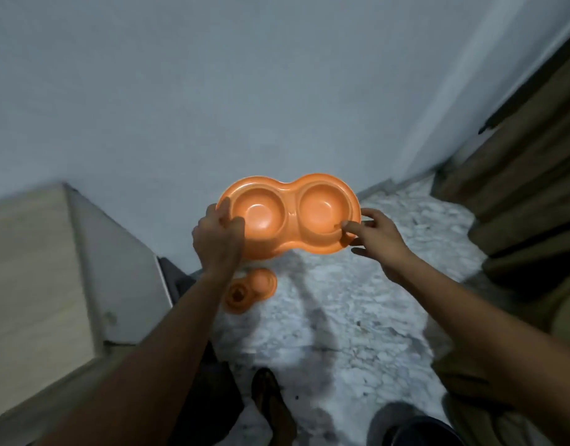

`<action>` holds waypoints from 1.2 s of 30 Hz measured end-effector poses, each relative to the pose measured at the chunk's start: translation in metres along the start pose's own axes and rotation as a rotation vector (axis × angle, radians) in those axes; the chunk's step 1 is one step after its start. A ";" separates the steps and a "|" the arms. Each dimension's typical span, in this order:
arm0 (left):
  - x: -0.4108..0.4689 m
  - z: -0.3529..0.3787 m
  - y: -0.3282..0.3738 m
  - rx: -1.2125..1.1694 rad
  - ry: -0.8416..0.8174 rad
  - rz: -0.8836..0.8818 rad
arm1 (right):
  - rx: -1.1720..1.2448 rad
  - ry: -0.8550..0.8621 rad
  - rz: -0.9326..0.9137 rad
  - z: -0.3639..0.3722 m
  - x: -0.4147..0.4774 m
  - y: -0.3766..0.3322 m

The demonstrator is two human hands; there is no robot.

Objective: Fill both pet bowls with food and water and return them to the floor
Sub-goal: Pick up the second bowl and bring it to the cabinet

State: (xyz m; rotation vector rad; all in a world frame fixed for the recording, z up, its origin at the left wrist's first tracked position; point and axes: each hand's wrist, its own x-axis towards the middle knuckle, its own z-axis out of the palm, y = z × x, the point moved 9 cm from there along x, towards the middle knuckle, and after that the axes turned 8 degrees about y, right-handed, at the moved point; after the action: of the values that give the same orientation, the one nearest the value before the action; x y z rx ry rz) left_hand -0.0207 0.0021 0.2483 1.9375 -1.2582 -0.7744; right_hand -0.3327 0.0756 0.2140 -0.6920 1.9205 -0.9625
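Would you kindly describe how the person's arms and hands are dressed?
Both are bare: the left hand and right hand wear no gloves, and no sleeve shows on either arm up to the frame edge. No watch, bracelet or ring is visible, though the picture is somewhat blurred.

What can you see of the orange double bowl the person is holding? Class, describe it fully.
The orange double bowl is one moulded piece, seemingly glossy plastic, shaped like a figure eight, with two round wells side by side inside a broad rim. Both wells look empty. It is held in the air above the floor, roughly level, tipped slightly toward the camera. The left hand grips its left end, and the right hand pinches its right edge, thumb on top.
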 end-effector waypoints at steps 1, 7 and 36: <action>-0.008 -0.028 0.010 -0.028 0.020 0.009 | 0.012 -0.011 -0.033 -0.002 -0.020 -0.017; -0.066 -0.199 0.013 -0.084 0.135 0.053 | 0.054 -0.148 -0.226 0.030 -0.151 -0.089; -0.068 -0.823 -0.352 -0.017 0.334 -0.076 | 0.013 -0.527 -0.286 0.593 -0.582 -0.134</action>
State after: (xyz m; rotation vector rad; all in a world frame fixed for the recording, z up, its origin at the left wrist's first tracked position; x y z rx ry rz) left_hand 0.7791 0.3544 0.4526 2.0100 -0.9784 -0.4699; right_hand 0.4766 0.2310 0.3846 -1.1105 1.3741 -0.8536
